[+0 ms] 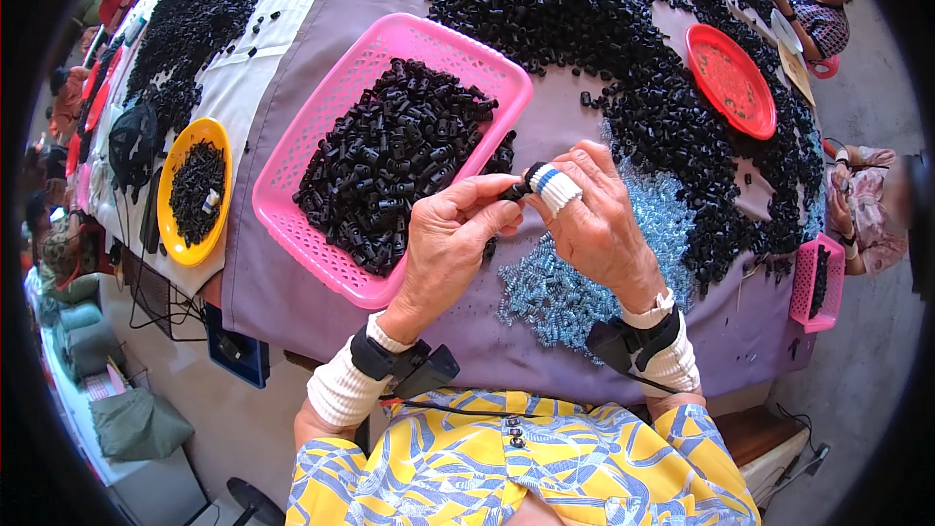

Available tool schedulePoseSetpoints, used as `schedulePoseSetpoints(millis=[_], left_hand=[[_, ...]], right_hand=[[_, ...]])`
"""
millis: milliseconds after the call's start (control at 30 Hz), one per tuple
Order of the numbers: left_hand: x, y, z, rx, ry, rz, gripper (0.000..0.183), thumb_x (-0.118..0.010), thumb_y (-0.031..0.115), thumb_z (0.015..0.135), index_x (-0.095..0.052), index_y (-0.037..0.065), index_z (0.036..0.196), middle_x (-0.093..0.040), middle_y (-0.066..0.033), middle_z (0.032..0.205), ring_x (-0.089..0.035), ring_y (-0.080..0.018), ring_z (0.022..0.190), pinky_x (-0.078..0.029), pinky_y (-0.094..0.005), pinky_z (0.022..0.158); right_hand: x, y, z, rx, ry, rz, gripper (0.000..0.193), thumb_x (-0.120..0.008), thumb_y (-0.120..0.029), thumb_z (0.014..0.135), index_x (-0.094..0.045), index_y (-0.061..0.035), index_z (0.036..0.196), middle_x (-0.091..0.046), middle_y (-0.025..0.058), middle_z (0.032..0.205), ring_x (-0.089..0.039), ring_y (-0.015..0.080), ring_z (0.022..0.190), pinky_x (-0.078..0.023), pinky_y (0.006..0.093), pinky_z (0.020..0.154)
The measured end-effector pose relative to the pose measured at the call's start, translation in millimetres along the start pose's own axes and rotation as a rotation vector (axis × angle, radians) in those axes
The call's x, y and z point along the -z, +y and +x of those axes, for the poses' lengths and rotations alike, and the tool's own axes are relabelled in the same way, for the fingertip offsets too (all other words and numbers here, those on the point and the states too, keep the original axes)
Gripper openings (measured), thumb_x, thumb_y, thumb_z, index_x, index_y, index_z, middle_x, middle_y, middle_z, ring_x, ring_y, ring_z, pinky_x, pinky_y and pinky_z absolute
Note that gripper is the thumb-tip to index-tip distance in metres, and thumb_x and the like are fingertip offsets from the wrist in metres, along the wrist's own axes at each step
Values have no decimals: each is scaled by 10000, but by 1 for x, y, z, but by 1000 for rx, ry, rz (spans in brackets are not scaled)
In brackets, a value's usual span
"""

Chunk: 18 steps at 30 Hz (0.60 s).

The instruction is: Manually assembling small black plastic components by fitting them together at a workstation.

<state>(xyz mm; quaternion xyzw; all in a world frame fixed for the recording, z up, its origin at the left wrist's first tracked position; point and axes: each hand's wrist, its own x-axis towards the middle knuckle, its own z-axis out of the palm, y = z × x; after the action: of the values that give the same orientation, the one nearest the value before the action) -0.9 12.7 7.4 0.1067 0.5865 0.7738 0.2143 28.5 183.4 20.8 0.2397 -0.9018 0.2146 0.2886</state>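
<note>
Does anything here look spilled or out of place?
A few black parts lie just outside the pink basket, as if strays, and small pale-blue pieces lie loose on the cloth; both could be deliberate.

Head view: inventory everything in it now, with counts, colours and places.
Rectangular perforated plastic basket: one, pink, left of centre.
Small plastic parts: uncountable, black, in that basket and heaps beyond.
Small coiled pieces: uncountable, pale blue, right of centre.
Rounded plastic tray: one, red, upper right.
Rounded plastic plate: one, yellow, left.
Smaller perforated basket: one, pink, far right.
Fabric tablecloth: one, purple-grey, centre.
Fabric sheet: one, white, upper left.
Open bin: one, dark blue, lower left.
Co-workers: several, mixed clothing, both sides.
Patterned shirt: one, yellow and grey-blue, bottom.
Knit wristbands: two, white, forearms.
Strapped wrist devices: two, black, forearms.
Left hand: one, bare, centre, pinching a black part.
Right hand: one, one finger wrapped, at the same part.
</note>
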Motion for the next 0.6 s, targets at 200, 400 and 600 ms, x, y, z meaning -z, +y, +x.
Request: schedulePoseSetpoints(millis=[200,400,600], left_hand=[[2,-2,2,-5,27,39,220,-624,-9,829,-657,-13,1046,-655,-30,857,-590,-63,746,-493,-197,678],[4,-4,0,18,30,77,226,-622,-22,815,-662,-18,1038,-648,-36,872,-593,-73,737,-490,-199,670],[4,-4,-1,36,9,64,234,-604,-41,811,-661,-22,1037,-646,-44,864,-599,-80,730,-493,-202,669]], right_hand=[[2,-4,0,-49,-49,-30,118,-629,-41,687,-583,5,786,-572,139,775,-561,281,752,-427,397,782],[1,-8,0,-73,-110,-30,136,-641,-63,684,-575,16,773,-542,130,746,-538,276,747,-424,395,765],[1,-8,-1,-54,-162,-49,141,-637,-67,676,-543,11,746,-520,124,719,-524,272,723,-422,385,735]])
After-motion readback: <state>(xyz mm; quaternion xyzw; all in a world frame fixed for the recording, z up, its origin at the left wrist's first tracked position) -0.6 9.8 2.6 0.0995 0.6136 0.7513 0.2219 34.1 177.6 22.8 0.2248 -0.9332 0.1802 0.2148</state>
